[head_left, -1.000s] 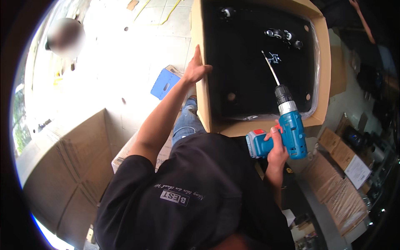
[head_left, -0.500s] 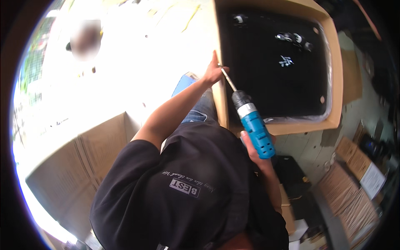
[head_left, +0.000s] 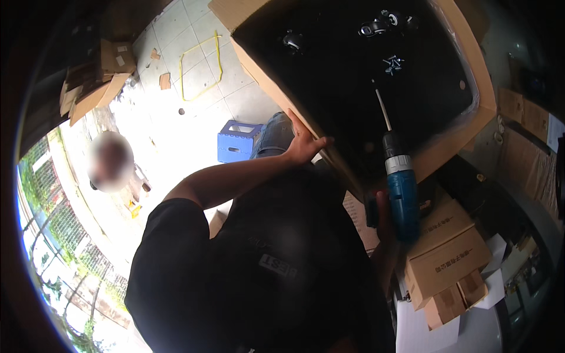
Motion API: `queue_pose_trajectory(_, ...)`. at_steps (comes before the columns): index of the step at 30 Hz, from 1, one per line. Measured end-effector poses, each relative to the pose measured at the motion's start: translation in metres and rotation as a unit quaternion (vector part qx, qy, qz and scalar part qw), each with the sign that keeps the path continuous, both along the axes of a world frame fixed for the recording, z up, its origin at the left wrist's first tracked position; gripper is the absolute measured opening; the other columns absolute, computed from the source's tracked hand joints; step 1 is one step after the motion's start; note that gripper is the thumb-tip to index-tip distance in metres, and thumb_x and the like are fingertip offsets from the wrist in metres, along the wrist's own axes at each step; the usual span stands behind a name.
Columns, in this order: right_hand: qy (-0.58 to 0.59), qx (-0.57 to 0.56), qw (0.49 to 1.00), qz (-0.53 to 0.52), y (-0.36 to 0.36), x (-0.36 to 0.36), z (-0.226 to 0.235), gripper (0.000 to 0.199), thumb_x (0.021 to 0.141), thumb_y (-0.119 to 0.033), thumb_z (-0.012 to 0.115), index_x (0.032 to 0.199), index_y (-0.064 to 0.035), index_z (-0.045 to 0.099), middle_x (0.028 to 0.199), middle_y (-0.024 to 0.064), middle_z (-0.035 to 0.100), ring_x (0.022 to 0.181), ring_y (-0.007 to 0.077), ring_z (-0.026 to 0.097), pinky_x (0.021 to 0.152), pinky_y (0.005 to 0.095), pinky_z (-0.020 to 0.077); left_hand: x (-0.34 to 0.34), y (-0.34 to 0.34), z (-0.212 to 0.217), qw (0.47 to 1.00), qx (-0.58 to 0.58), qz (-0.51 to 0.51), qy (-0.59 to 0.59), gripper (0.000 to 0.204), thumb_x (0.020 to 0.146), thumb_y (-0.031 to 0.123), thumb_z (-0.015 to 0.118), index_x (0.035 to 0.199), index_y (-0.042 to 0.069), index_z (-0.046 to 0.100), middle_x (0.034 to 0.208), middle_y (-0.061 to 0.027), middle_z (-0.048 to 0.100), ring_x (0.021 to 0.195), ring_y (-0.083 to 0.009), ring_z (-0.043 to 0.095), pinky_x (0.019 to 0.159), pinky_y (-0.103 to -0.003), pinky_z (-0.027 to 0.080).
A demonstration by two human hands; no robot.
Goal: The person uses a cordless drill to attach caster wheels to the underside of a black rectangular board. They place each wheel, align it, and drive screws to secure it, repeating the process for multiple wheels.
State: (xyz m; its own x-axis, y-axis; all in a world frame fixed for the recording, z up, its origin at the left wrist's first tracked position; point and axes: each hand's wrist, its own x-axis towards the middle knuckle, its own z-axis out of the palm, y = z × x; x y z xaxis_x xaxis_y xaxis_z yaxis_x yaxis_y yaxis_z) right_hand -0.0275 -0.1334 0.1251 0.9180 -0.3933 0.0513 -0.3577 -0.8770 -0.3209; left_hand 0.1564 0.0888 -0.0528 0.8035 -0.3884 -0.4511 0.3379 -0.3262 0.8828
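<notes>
My right hand (head_left: 384,219) is wrapped round the handle of a teal and black cordless drill (head_left: 404,197). Its long thin bit (head_left: 383,109) points away over the black panel (head_left: 347,76) inside an open cardboard box (head_left: 271,84). At the near left side of that box, my left hand (head_left: 306,144) grips the rim, thumb over the edge and fingers along the outer wall. Ahead of the bit tip, a small pile of silver screws (head_left: 393,65) lies on the panel. Black caster wheels (head_left: 385,23) rest beyond the pile, and another caster (head_left: 292,41) sits farther left.
A blue folding step stool (head_left: 236,141) stands on the floor left of the box, beside my leg. Small cartons (head_left: 447,253) are stacked at the right. A yellow strap (head_left: 220,59) lies on the tiles. Another person (head_left: 112,162) is at the left.
The drill bit has moved away from my left hand and over the panel. My left hand now holds the box rim. The whole view has turned, bringing more floor in at the left.
</notes>
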Motion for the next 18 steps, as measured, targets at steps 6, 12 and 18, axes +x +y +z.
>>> queue_pose_trajectory(6,0.185,0.160,0.969,-0.033,0.077,0.051,0.042,0.049,0.100,-0.038,0.069,0.138,-0.0086,0.062,0.120,0.0124,0.071,0.107,0.0287,0.072,0.094,0.0408,0.0573,0.079,0.059,0.044,0.950,-0.001,-0.120,0.287,0.087,0.095,0.044,0.071,0.158,0.000,0.030,0.151,-0.0194,0.051,0.133,-0.0321,0.057,0.101,-0.044,0.053)
queue_pose_trajectory(12,0.168,0.295,0.941,0.012,0.089,0.123,0.067,0.070,0.092,-0.027,0.078,0.155,-0.0098,0.051,0.116,0.0132,0.075,0.100,0.0270,0.075,0.091,0.0387,0.0590,0.158,0.095,0.070,0.938,0.190,-0.288,-0.031,0.050,0.097,0.039,0.071,0.129,0.000,0.070,0.119,-0.0181,0.075,0.100,-0.0252,0.075,0.086,-0.038,0.059)
queue_pose_trajectory(18,0.005,0.466,0.885,-0.008,0.108,0.148,0.020,0.060,0.096,-0.014,0.074,0.153,-0.0094,0.054,0.121,0.0098,0.076,0.105,0.0200,0.076,0.089,0.0318,0.0612,0.227,0.139,0.105,0.965,0.103,-0.049,-0.235,0.032,0.092,0.016,0.077,0.118,-0.001,0.068,0.102,-0.0133,0.079,0.094,-0.0244,0.078,0.085,-0.037,0.062)
